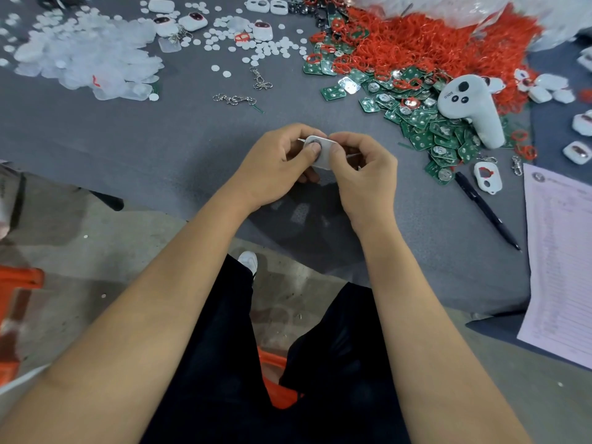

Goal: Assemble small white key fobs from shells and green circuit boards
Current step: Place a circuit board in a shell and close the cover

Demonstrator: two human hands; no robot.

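Both hands hold one small white key fob shell (323, 152) above the grey table's front edge. My left hand (278, 165) grips its left end, thumb pressed on the face near a round opening. My right hand (358, 168) pinches its right end, thumb on top. Most of the shell is hidden by fingers. A heap of green circuit boards (419, 123) lies to the right. More white shells (487, 176) lie beside that heap and at the back (192, 20).
Red rubber rings (416, 40) are heaped at the back right, clear plastic pieces and white discs (80, 49) at the back left. Metal key clips (235, 99) lie mid-table. A white controller (471, 107), black pen (487, 213) and printed sheet (560, 261) sit right.
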